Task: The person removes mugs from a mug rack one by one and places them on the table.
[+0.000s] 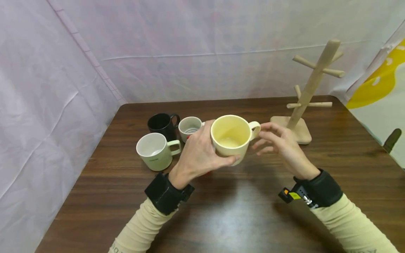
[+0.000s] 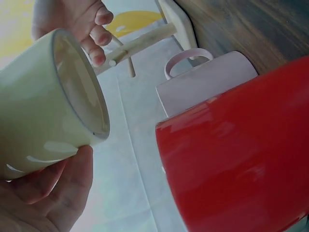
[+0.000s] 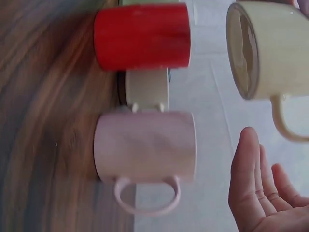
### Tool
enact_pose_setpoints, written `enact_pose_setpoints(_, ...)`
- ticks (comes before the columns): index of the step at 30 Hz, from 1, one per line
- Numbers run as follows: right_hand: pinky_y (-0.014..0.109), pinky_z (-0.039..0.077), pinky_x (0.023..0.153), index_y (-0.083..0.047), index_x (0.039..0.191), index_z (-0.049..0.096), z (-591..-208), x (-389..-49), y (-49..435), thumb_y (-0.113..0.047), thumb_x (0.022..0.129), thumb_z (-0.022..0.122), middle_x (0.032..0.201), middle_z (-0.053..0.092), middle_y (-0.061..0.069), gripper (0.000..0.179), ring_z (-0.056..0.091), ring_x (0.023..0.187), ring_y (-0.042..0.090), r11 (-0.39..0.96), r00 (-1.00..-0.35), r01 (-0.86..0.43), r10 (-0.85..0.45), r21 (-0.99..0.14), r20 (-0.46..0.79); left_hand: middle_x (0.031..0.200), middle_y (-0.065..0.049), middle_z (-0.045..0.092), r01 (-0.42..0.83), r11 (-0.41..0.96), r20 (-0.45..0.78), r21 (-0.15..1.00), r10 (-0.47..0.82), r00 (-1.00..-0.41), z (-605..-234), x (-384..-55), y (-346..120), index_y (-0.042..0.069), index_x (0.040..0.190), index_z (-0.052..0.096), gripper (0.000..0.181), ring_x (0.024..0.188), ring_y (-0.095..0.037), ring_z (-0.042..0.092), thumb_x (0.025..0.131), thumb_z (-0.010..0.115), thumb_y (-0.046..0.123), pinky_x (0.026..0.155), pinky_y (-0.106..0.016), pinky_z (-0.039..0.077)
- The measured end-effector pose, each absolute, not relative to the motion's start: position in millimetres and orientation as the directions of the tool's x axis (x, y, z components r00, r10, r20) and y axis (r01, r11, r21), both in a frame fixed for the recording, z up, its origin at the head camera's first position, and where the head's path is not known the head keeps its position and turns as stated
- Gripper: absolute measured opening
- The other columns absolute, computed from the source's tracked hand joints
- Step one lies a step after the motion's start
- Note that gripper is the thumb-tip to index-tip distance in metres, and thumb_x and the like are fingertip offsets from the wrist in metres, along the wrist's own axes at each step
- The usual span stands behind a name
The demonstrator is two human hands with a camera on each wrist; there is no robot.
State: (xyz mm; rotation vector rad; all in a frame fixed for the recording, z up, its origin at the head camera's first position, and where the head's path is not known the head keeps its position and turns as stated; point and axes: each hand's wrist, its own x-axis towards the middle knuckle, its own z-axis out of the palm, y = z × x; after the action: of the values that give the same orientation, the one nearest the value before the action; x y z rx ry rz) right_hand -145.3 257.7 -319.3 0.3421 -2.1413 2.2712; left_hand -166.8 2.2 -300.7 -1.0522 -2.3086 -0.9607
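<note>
My left hand (image 1: 200, 151) grips a pale yellow mug (image 1: 232, 151) by its body, thumb at the front, raised above the table with its mouth tilted toward the head camera. The mug's handle points right. Beside that handle is my right hand (image 1: 281, 142), fingers loosely spread and holding nothing. In the right wrist view, a gap shows between its fingers and the handle (image 3: 285, 121). A red mug (image 3: 142, 36) and a pink mug (image 3: 145, 147) stand below; in the head view they are mostly hidden by the left hand and yellow mug.
On the left of the brown table (image 1: 104, 182) stand a black mug (image 1: 167, 131), a whitish mug (image 1: 159, 158) and a smaller white cup (image 1: 190, 125). A wooden mug tree (image 1: 311, 88) with bare pegs stands at the back right. Pale cloth (image 1: 190, 70) hangs behind.
</note>
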Motion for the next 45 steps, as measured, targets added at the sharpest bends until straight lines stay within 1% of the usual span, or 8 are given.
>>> enact_pose_setpoints(6, 0.031, 0.059, 0.068, 0.008, 0.107, 0.063, -315.3, -148.0, 264.5, -0.006, 0.102, 0.06, 0.093, 0.073, 0.005, 0.016, 0.073, 0.077, 0.016, 0.144, -0.975, -0.218, -0.073, -0.965, 0.209, 0.116, -0.012, 0.064, 0.775, 0.483, 0.627, 0.407, 0.469, -0.622, -301.1, -166.8, 2.3, -0.002, 0.13, 0.056, 0.089, 0.103, -0.024, 0.062, 0.063, 0.094, 0.041, 0.085, -0.037, 0.054)
enact_pose_setpoints(9, 0.027, 0.058, 0.065, 0.016, 0.105, 0.063, -314.9, -148.7, 266.5, -0.001, 0.099, 0.06, 0.092, 0.073, 0.014, 0.018, 0.071, 0.073, 0.009, 0.306, -0.963, -0.268, -0.059, -0.914, 0.263, 0.116, -0.012, 0.064, 0.777, 0.481, 0.627, 0.405, 0.473, -0.619, -301.2, -166.5, 2.9, -0.003, 0.13, 0.056, 0.088, 0.104, -0.025, 0.062, 0.063, 0.094, 0.04, 0.086, -0.037, 0.054)
enact_pose_setpoints(13, 0.019, 0.051, 0.056, 0.012, 0.099, 0.069, -317.8, -149.3, 269.4, 0.001, 0.095, 0.065, 0.087, 0.071, 0.021, 0.012, 0.063, 0.062, 0.004, 0.564, -0.924, -0.346, -0.067, -0.749, 0.376, 0.116, -0.012, 0.063, 0.782, 0.478, 0.63, 0.399, 0.477, -0.613, -301.1, -166.1, 3.8, -0.002, 0.13, 0.056, 0.088, 0.104, -0.025, 0.062, 0.062, 0.094, 0.04, 0.086, -0.037, 0.053)
enact_pose_setpoints(17, 0.018, 0.039, 0.047, 0.004, 0.091, 0.073, -322.0, -150.5, 274.8, 0.001, 0.088, 0.071, 0.076, 0.069, 0.011, 0.004, 0.051, 0.051, 0.004, 0.728, -0.857, -0.413, -0.107, -0.548, 0.503, 0.114, -0.011, 0.063, 0.789, 0.468, 0.634, 0.398, 0.481, -0.605, -300.5, -165.7, 5.4, -0.002, 0.129, 0.056, 0.088, 0.103, -0.024, 0.061, 0.061, 0.094, 0.039, 0.087, -0.036, 0.052)
enact_pose_setpoints(23, 0.028, 0.043, 0.051, 0.0, 0.081, 0.073, -323.7, -154.7, 284.9, 0.009, 0.08, 0.073, 0.068, 0.064, 0.004, 0.009, 0.049, 0.056, 0.01, 0.804, -0.77, -0.491, -0.221, -0.335, 0.598, 0.112, -0.01, 0.064, 0.79, 0.466, 0.637, 0.398, 0.48, -0.604, -302.3, -165.8, 8.1, -0.001, 0.129, 0.057, 0.088, 0.101, -0.023, 0.06, 0.06, 0.094, 0.039, 0.083, -0.035, 0.053)
enact_pose_setpoints(26, 0.039, 0.047, 0.054, 0.002, 0.08, 0.072, -322.2, -154.9, 291.1, 0.01, 0.079, 0.073, 0.069, 0.065, 0.007, 0.008, 0.052, 0.058, 0.016, 0.836, -0.775, -0.472, -0.242, -0.28, 0.584, 0.115, -0.011, 0.064, 0.796, 0.451, 0.64, 0.402, 0.483, -0.597, -303.6, -166.5, 9.5, -0.001, 0.132, 0.056, 0.09, 0.102, -0.023, 0.061, 0.06, 0.094, 0.038, 0.086, -0.034, 0.052)
enact_pose_setpoints(33, 0.048, 0.049, 0.051, 0.004, 0.084, 0.071, -317.5, -153.7, 304.5, 0.003, 0.084, 0.071, 0.069, 0.065, 0.008, 0.002, 0.058, 0.057, 0.021, 0.883, -0.867, -0.364, -0.206, -0.295, 0.453, 0.125, -0.009, 0.062, 0.813, 0.373, 0.635, 0.447, 0.508, -0.582, -307.7, -168.9, 14.2, 0.003, 0.141, 0.049, 0.095, 0.109, -0.02, 0.061, 0.061, 0.093, 0.033, 0.092, -0.033, 0.05)
enact_pose_setpoints(45, 0.05, 0.049, 0.051, 0.004, 0.085, 0.073, -318.4, -154.7, 317.2, 0.001, 0.086, 0.068, 0.07, 0.066, 0.009, 0.006, 0.058, 0.056, 0.023, 0.915, -0.912, -0.284, -0.165, -0.287, 0.376, 0.113, -0.01, 0.063, 0.795, 0.393, 0.586, 0.463, 0.537, -0.607, -316.0, -164.6, 22.2, 0.0, 0.132, 0.047, 0.091, 0.099, -0.022, 0.063, 0.058, 0.094, 0.028, 0.083, -0.032, 0.053)
